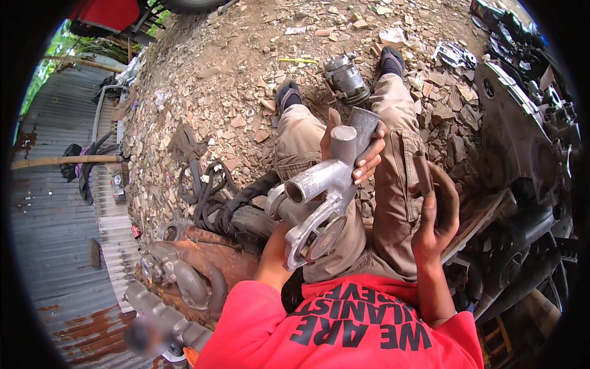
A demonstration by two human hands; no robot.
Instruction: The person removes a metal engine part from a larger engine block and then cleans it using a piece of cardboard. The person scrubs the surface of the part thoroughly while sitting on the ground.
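Observation:
My left hand (370,159) grips a grey cast-metal pipe housing (339,168) from beneath, its fingers wrapped around one tubular branch. Several pipe stubs project from the housing, and a flange with a round disc (326,237) forms its near end. It is held above my lap, over my trousers (394,193). To the right and apart from the housing, my right hand (433,221) pinches a small curled brown piece (422,173), which looks like sandpaper, between thumb and fingers. Part of my left hand and forearm is hidden behind the casting.
A cylindrical metal unit (346,79) lies between my feet on the rubble-strewn ground (230,92). At left are black straps (214,203), a curved metal manifold (189,276) and corrugated sheeting (60,184). A large metal casing (511,124) and other machine parts crowd the right.

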